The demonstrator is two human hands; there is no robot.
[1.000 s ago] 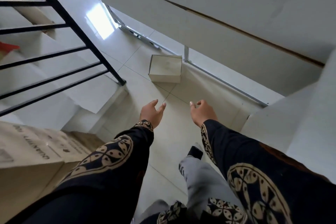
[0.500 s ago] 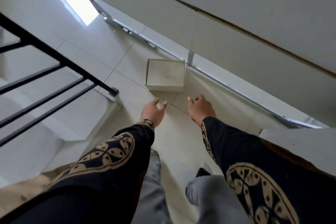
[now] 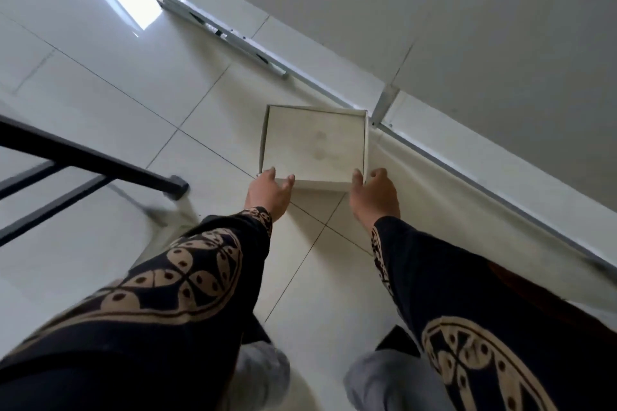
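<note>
A square white cardboard box [image 3: 314, 142] lies flat on the pale tiled floor, close to the wall. Both my arms, in black sleeves with a tan pattern, stretch down toward it. My left hand [image 3: 268, 195] is at the box's near left corner, fingers extended and touching its edge. My right hand [image 3: 375, 195] is at the near right corner, fingers spread, with fingertips at the box's side. Neither hand is closed around the box.
A metal rail [image 3: 233, 40] runs along the foot of the white wall [image 3: 467, 27] behind the box. A black stair railing [image 3: 90, 160] ends in a post foot at the left. My grey trouser legs [image 3: 377, 377] show below.
I have come closer to the box and lowered my view. Both hands moved forward from mid-air to the box's near corners. The stairs and railing slid out to the left.
</note>
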